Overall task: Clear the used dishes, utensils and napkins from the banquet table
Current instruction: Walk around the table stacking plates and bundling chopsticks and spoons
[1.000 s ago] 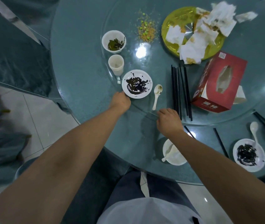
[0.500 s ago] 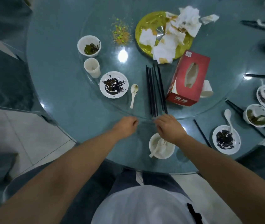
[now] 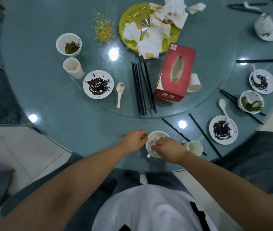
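While we lean over the round glass table [image 3: 52, 104], its raised turntable [image 3: 215, 52] fills the far part of our view. On the turntable the gold platter [image 3: 132, 17] carries a heap of crumpled, stained napkins [image 3: 164, 22], and the red tissue box [image 3: 174, 72] lies just in front of it with a tipped paper cup [image 3: 194, 82] against its right side. A bundle of black chopsticks [image 3: 140, 87] lies left of the box. Further left we see a sauce-smeared plate [image 3: 98, 84] with a white spoon [image 3: 120, 92] beside it, an upright paper cup [image 3: 73, 67] and a small bowl of greens [image 3: 69, 44]. Loose crumbs [image 3: 103, 29] are scattered near the platter.

On the outer ring at our right sit another smeared plate [image 3: 223, 130] with a spoon [image 3: 223, 107] resting on its rim, a bowl with greens [image 3: 250, 104] and a further dirty plate [image 3: 262, 81]. Two single chopsticks [image 3: 204, 134] lie slanted beside a white cup [image 3: 195, 148].

Nearest to us, at the table's edge, stands a white bowl [image 3: 157, 135]. Our right hand [image 3: 167, 149] reaches into it, fingers curled around the handle of a white spoon whose end pokes out over the near rim. Our left hand [image 3: 133, 139] is at the bowl's left rim, fingers bent; we cannot tell whether it truly grips the rim.
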`<state>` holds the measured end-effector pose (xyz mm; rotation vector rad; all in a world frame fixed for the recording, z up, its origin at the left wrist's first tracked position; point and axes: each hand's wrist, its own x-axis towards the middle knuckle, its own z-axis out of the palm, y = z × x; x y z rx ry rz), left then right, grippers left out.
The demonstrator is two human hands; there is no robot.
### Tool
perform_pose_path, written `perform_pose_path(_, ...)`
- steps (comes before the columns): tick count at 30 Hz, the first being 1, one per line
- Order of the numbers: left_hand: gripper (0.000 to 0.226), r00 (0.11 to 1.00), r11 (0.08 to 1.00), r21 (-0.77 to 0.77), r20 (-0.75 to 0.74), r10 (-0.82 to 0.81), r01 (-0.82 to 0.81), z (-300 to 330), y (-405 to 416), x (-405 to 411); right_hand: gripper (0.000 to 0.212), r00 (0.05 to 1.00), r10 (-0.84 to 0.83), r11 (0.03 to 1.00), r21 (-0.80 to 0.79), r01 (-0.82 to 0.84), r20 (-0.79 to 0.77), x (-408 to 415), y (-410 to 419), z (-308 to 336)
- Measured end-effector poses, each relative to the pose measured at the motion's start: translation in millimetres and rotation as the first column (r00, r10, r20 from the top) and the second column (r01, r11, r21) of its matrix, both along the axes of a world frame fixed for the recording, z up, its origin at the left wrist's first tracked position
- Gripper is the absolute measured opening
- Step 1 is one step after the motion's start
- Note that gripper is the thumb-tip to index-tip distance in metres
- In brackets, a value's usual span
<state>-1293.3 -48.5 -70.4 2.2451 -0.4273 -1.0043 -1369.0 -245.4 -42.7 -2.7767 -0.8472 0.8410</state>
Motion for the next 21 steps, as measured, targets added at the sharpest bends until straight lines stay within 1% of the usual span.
perform_pose_path(4,0.017,0.998,0.998,-0.009,-0.026,0.058,-0.059,-2.6,-1.7,-1.0,0.043,1.000,0.007,0.999,-0.036,-0.007,0.001,-2.5,0.9,-1.9)
perform_pose_path(8,0.016,0.994,0.995,-0.010,-0.041,0.101,-0.102,-2.8,1.4,-0.4,0.040,0.997,-0.003,0.998,-0.056,-0.001,-0.071,-2.1,1.2,-0.3)
perform_pose_path(9,0.016,0.993,0.994,-0.009,-0.043,0.106,-0.107,-2.9,2.8,0.0,0.041,0.999,0.014,0.998,-0.056,-0.016,-0.045,-1.4,1.6,1.2)
perform_pose_path(13,0.016,0.991,0.991,-0.007,-0.040,0.130,-0.131,-0.4,11.0,5.5,0.055,0.972,0.128,0.992,-0.009,-0.129,0.195,6.2,1.7,13.1)
perform_pose_path(15,0.016,0.988,0.988,-0.001,-0.024,0.152,-0.152,3.3,16.6,12.9,0.054,0.951,0.153,0.985,0.037,-0.169,0.269,14.3,0.8,21.1)
perform_pose_path(18,0.018,0.982,0.982,0.015,0.006,0.188,-0.189,11.7,27.0,28.5,0.044,0.926,0.137,0.977,0.107,-0.186,0.351,30.9,4.1,34.7)
perform_pose_path(21,0.018,0.973,0.974,0.026,0.046,0.224,-0.225,22.4,39.6,44.6,0.023,0.906,0.087,0.956,0.222,-0.193,0.415,48.9,11.6,44.3)
